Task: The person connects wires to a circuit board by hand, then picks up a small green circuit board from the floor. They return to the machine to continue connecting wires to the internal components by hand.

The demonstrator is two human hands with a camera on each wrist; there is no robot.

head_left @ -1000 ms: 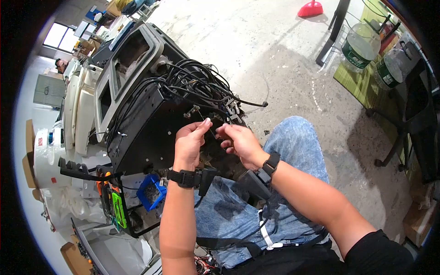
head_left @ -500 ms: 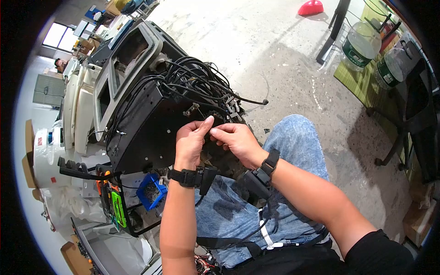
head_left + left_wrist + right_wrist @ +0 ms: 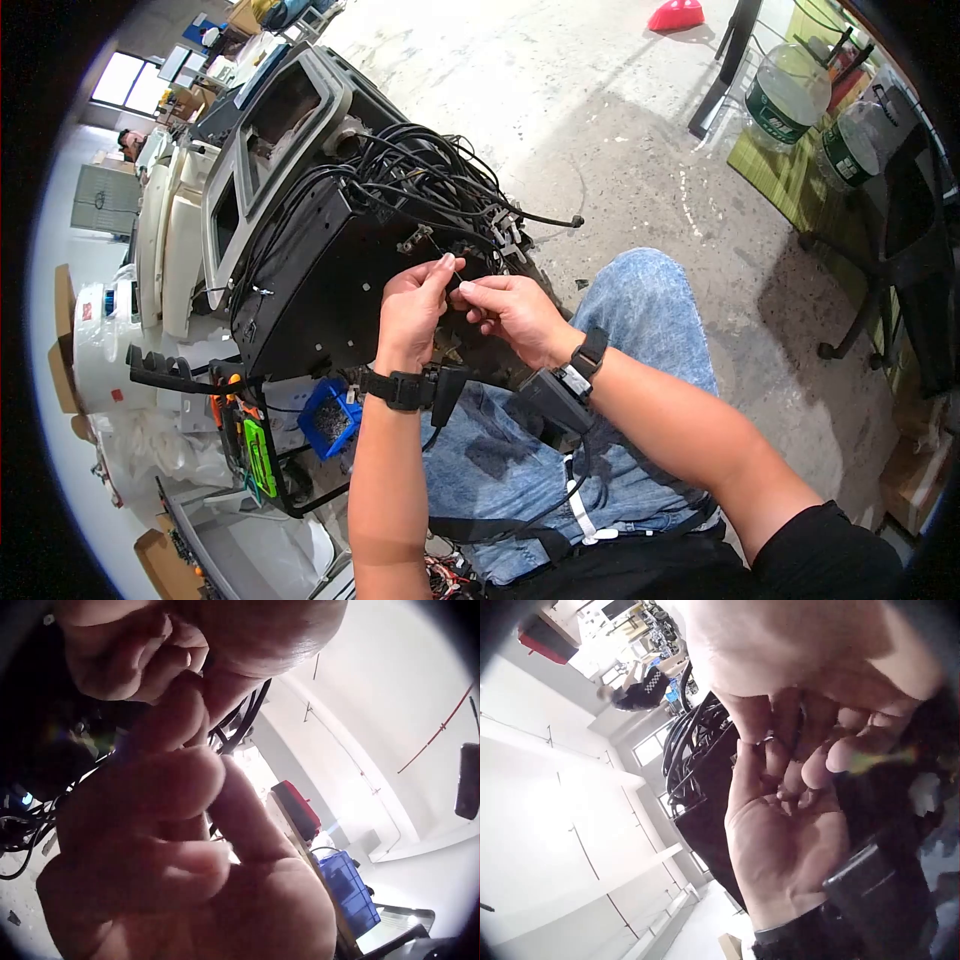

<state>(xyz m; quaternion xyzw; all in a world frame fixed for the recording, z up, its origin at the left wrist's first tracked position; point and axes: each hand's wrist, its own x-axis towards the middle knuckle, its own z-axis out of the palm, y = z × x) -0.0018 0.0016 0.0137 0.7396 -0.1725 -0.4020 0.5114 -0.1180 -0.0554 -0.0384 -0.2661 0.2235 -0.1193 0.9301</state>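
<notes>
In the head view my left hand (image 3: 410, 312) pinches a thin dark wire (image 3: 459, 276) between thumb and forefinger. My right hand (image 3: 520, 318) pinches the same wire just beside it, the two sets of fingertips almost meeting. The right wrist view shows a short curved bit of the wire (image 3: 767, 740) between the fingers; most of it is hidden. Behind the hands stands a black metal housing (image 3: 310, 295) with a small metal fitting (image 3: 414, 240) on its face. A tangle of black cables (image 3: 430, 175) lies over its top.
A blue bin (image 3: 331, 418) of small parts and a green-handled tool (image 3: 259, 458) are at the left, by a black frame. Two large plastic bottles (image 3: 787, 100) stand at the right near a black chair (image 3: 905, 270). A red dustpan (image 3: 676, 15) lies on the floor (image 3: 640, 170).
My right hand has moved left to the left fingertips, its loosely spread fingers closing into a pinch. A short piece of wire now shows between the hands. The left hand has barely moved.
</notes>
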